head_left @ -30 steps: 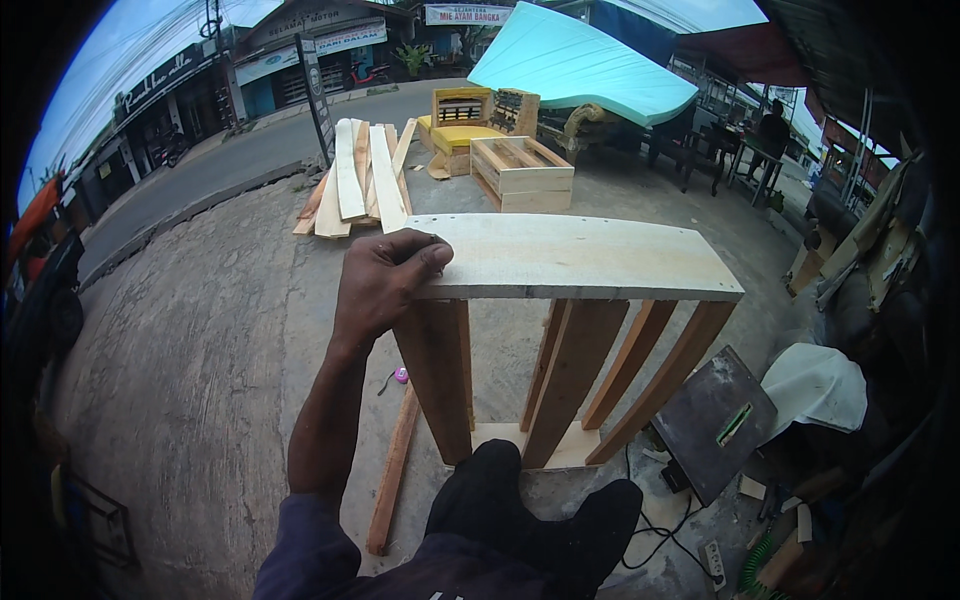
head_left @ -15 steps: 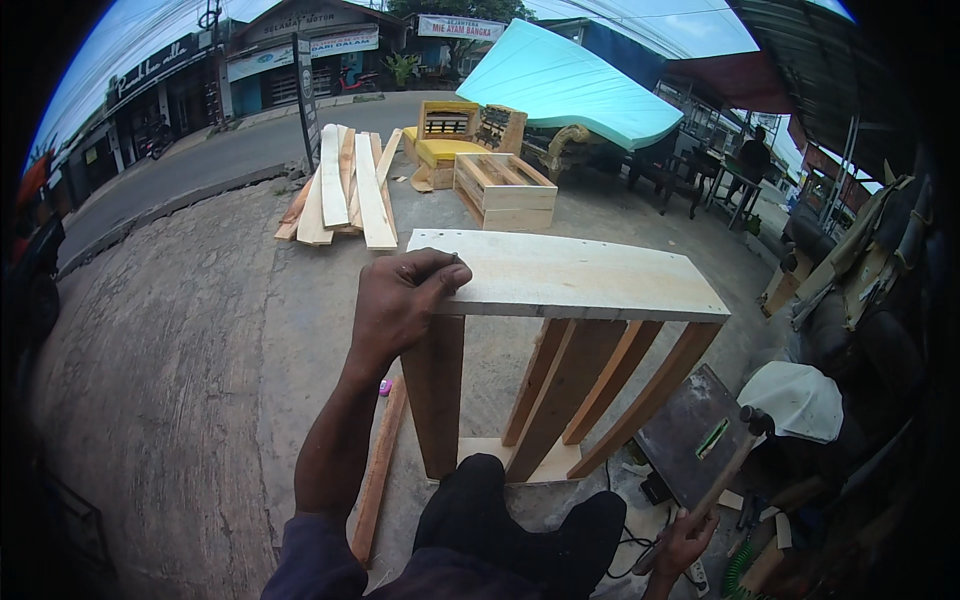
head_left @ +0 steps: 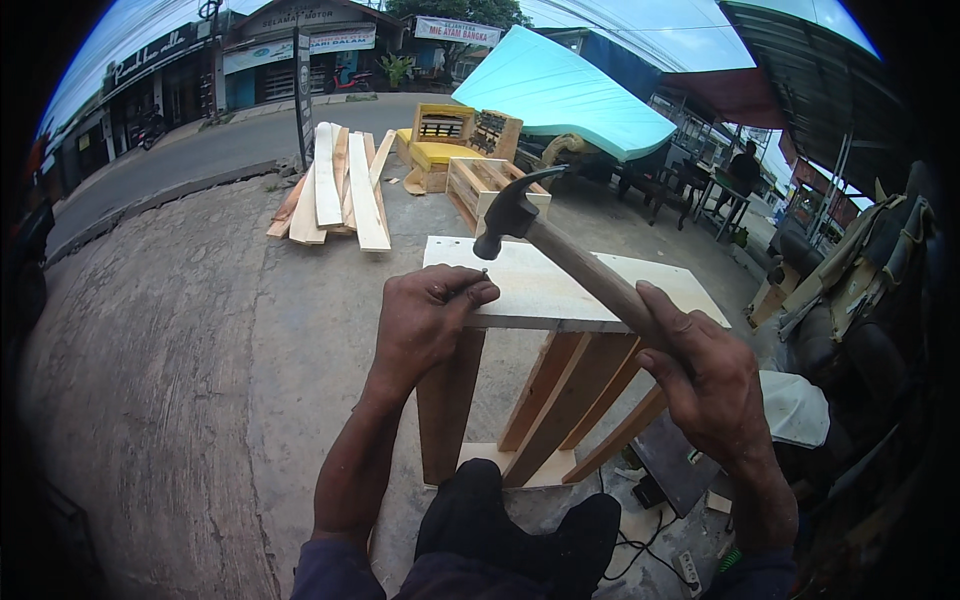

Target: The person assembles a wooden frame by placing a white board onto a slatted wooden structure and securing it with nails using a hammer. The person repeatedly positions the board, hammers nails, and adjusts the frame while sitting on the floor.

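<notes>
A wooden frame (head_left: 580, 290) stands upright before me, with a pale board across its top and several slats running down to a board on the ground. At the board's near left corner my left hand (head_left: 432, 310) pinches a small nail (head_left: 486, 272), its head showing above my fingertips. My right hand (head_left: 706, 378) grips the wooden handle of a claw hammer (head_left: 580, 258). The hammer's dark head hangs just above the nail, apart from it, the claw turned up and away. My knees are close against the frame's near side.
Loose planks (head_left: 338, 190) lie piled at the far left. Beyond the frame stand a yellow-cushioned chair frame (head_left: 440, 145), a second wooden frame (head_left: 462, 192) and a large turquoise foam sheet (head_left: 565, 92). A dark panel (head_left: 680, 465) and a cable lie low right. A person (head_left: 742, 172) is far off.
My right hand has lifted the hammer from low on the right to above the board's left end. My left hand remains at the corner with the nail, shifted slightly right in view.
</notes>
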A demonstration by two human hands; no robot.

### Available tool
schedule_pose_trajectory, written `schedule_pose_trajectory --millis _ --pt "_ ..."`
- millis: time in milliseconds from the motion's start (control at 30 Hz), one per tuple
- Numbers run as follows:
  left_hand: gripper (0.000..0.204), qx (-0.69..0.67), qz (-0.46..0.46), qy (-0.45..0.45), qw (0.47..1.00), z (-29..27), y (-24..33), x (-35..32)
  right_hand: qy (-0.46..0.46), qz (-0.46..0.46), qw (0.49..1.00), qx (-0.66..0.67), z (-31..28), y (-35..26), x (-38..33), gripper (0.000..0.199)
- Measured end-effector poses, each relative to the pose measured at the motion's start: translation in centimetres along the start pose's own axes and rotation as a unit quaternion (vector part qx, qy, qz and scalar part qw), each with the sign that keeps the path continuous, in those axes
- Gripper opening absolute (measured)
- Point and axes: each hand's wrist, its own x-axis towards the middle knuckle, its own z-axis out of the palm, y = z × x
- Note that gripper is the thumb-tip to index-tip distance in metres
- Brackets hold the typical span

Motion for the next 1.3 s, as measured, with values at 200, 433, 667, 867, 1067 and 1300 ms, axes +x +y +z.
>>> schedule_pose_trajectory --millis 200,433,667,867,1067,1300 --pt "0.016 0.001 0.003 -0.016 1.000 0.0 0.5 -0.1 0.001 0.008 0.999 -0.032 0.8 -0.1 -0.2 0.063" --pt "0.029 -0.014 -0.005 -0.004 1.000 -0.4 -0.1 -0.2 -0.025 0.015 0.997 -0.070 0.1 -1.7 0.1 0.059" --pt "0.099 -0.220 -0.185 0.111 0.951 -1.7 -5.5 0.7 -0.012 0.095 0.984 0.148 7.6 3.5 -8.9 0.044" --pt "0.094 -0.354 -0.201 -0.078 0.910 -0.5 -5.2 2.1 0.015 -0.116 0.992 0.051 13.2 3.4 -9.7 0.052" --pt "0.045 -0.417 -0.198 -0.078 0.884 -0.6 -6.8 2.0 0.080 -0.183 0.978 -0.063 16.4 5.3 -9.4 0.048" --pt "0.039 -0.425 -0.183 -0.053 0.885 -0.4 -6.7 1.6 -0.010 -0.052 0.990 0.131 11.4 2.8 -6.9 0.052"
